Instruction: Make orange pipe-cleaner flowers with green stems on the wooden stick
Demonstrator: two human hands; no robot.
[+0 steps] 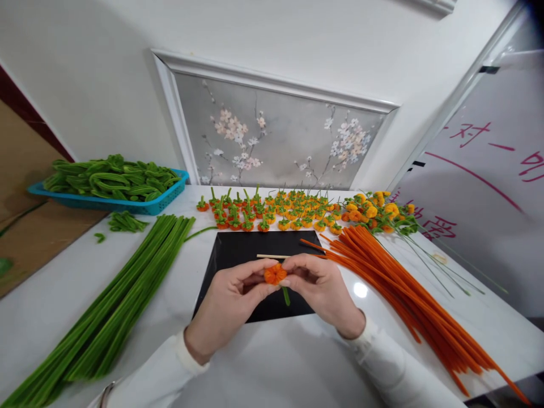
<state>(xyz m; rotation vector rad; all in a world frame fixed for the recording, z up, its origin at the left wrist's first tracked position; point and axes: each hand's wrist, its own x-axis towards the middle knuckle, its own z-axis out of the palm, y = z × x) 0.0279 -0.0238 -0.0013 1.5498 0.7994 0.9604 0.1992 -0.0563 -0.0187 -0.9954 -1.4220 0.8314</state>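
Between my two hands, over a black mat [221,266], is a small orange pipe-cleaner flower [275,274]. Its round, petalled face is turned toward me. My left hand [236,297] pinches its left edge between thumb and fingers. On the other edge my right hand [321,286] pinches it the same way. A short green pipe-cleaner piece [286,296] hangs below the flower; whether it is joined to it I cannot tell. Just behind my fingers lies a thin pale wooden stick [267,256] on the mat.
Green pipe cleaners [114,306] lie left, orange ones [395,283] right. Rows of small orange and yellow flower heads [263,212] stand behind the mat. A stemmed flower bunch [378,211] rests at back right. Green loops fill a blue basket [164,199] at back left.
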